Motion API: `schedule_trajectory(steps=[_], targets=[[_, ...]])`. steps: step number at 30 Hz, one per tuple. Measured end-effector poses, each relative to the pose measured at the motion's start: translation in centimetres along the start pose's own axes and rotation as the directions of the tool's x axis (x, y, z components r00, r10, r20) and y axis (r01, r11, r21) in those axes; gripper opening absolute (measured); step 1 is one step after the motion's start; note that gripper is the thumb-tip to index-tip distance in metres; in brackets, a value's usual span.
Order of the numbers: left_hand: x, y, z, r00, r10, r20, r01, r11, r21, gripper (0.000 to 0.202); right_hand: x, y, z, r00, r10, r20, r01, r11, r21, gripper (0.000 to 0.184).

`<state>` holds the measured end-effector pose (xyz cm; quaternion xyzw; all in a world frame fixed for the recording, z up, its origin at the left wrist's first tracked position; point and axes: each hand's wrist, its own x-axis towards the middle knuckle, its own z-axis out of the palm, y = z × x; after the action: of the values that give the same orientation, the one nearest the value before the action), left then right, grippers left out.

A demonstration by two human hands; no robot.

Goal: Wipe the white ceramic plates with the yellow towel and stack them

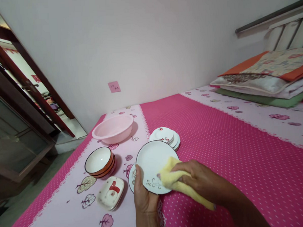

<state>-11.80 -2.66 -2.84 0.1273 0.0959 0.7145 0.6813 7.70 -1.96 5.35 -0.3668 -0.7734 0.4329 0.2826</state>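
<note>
My left hand [143,194] grips the near rim of a white plate [151,159] with a thin dark rim and a grey flourish, holding it tilted above the bed. My right hand [199,182] is closed on a yellow cloth [173,178] and presses it against the plate's lower right face. Under the held plate, the edge of another plate [131,178] shows on the bed cover.
On the pink dotted bed cover [219,140] lie a stack of small floral plates [165,136], stacked orange-rimmed bowls [100,162], a small square dish [111,193] and a pink basin [113,128]. Folded bedding [269,78] lies far right. A doorway [21,100] opens at left.
</note>
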Motion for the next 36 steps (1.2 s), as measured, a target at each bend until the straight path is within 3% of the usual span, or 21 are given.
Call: schedule_trajectory(steps=[2,4,6,8,11,13,15,22,29,33,36], targets=[[0.1,0.1,-0.1,1.0,0.013,0.024,-0.013,1.0,0.005,0.045,0.0,0.3,-0.3,0.996,-0.007,-0.093,0.008,1.0,0.009,0.033],[0.0,0.1,0.1,0.999,0.036,0.022,-0.036,0.999,0.001,0.047,0.2,0.9,-0.6,0.961,-0.001,-0.276,-0.004,1.0,-0.017,0.036],[0.0,0.0,0.4,0.998,0.055,-0.009,-0.055,0.998,0.002,0.046,0.4,1.6,-1.0,0.855,0.028,-0.517,-0.063,0.997,-0.05,0.04],[-0.1,-0.1,0.6,0.996,0.069,-0.052,-0.068,0.997,0.023,0.047,0.5,2.1,-1.4,0.701,0.056,-0.711,-0.12,0.992,-0.04,0.045],[-0.1,-0.3,0.9,0.991,0.087,-0.103,-0.08,0.994,0.075,0.052,0.3,2.0,-1.9,0.518,0.059,-0.853,-0.111,0.994,0.001,0.046],[-0.1,-0.3,0.9,0.988,0.1,-0.12,-0.089,0.992,0.089,0.054,0.1,1.5,-2.0,0.445,0.037,-0.895,-0.08,0.997,0.002,0.043],[-0.1,-0.3,0.9,0.987,0.087,-0.132,-0.077,0.994,0.08,0.054,-0.1,1.0,-1.8,0.425,0.014,-0.905,-0.061,0.998,-0.013,0.039],[-0.2,-0.4,0.7,0.99,0.013,-0.141,-0.003,0.998,0.07,0.056,0.1,-0.3,-0.2,0.512,-0.008,-0.859,0.014,1.0,0.0,0.035],[-0.4,-1.9,0.6,0.991,-0.133,0.028,0.132,0.99,0.056,0.062,1.9,0.2,2.4,0.715,-0.025,-0.698,0.024,1.0,-0.01,0.039],[-0.5,-2.5,0.9,0.987,-0.16,0.013,0.159,0.986,0.055,0.057,2.5,-0.2,4.1,0.796,-0.124,-0.593,0.123,0.992,-0.042,0.036],[-0.4,-2.6,1.2,0.988,-0.133,-0.084,0.137,0.99,0.044,0.05,2.3,-1.0,4.5,0.886,-0.139,-0.443,0.158,0.987,0.007,0.038]])
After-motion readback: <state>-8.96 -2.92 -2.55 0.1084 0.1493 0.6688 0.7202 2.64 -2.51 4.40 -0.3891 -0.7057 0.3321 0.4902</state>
